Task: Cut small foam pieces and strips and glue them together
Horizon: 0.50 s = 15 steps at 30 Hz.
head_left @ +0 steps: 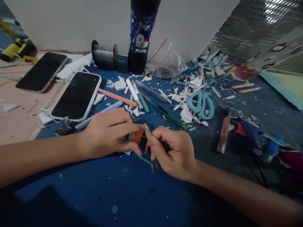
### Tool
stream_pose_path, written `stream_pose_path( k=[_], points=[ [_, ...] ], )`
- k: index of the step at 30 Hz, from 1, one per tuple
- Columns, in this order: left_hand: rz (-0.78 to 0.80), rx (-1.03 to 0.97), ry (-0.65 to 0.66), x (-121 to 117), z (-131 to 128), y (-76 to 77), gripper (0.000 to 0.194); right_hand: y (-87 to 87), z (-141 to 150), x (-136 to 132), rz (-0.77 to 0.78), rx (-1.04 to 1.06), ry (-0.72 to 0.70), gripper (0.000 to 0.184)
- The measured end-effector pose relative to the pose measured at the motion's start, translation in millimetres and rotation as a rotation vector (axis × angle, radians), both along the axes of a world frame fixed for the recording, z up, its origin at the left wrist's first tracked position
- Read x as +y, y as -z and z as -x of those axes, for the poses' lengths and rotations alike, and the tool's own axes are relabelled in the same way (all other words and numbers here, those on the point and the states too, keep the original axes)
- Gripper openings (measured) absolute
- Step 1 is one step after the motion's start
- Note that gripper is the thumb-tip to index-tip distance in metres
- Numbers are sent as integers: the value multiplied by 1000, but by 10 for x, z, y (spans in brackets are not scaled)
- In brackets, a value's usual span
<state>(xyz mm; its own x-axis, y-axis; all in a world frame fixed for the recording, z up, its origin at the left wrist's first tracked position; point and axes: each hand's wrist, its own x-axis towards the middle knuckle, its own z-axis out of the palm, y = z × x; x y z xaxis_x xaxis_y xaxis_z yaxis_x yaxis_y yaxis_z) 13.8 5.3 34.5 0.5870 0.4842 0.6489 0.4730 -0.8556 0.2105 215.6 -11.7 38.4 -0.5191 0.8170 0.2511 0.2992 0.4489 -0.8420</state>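
Note:
My left hand [110, 134] is closed in a pinch on a small orange-red piece [137, 136], partly covered by the fingers. Against it, my right hand [174, 149] has thumb and forefinger pressed together on a thin, pale needle or thread [142, 136]; which of the two I cannot tell. Something dark sits between the hands, mostly hidden. A narrow teal strip [145, 160] sticks out below the fingers. Both hands are just above the blue table [113, 195].
Behind the hands lie pens [118, 97], a green pencil [165, 114], blue-handled scissors [201, 104] and paper scraps. Two phones [77, 96] lie left. A thread spool [105, 55], Pepsi bottle [139, 41] and plastic bag [168, 63] stand at the back; a cutter [223, 135] lies right.

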Motion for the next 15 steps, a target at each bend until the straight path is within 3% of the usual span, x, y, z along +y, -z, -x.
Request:
stream_pose_path(
  k=[5, 15],
  points=[
    [133, -129, -21, 9, -17, -5, 41, 15, 20, -15, 279, 194, -8, 25],
    [423, -189, -51, -119, -42, -20, 26, 25, 57, -14, 457, 412, 20, 28]
  ],
)
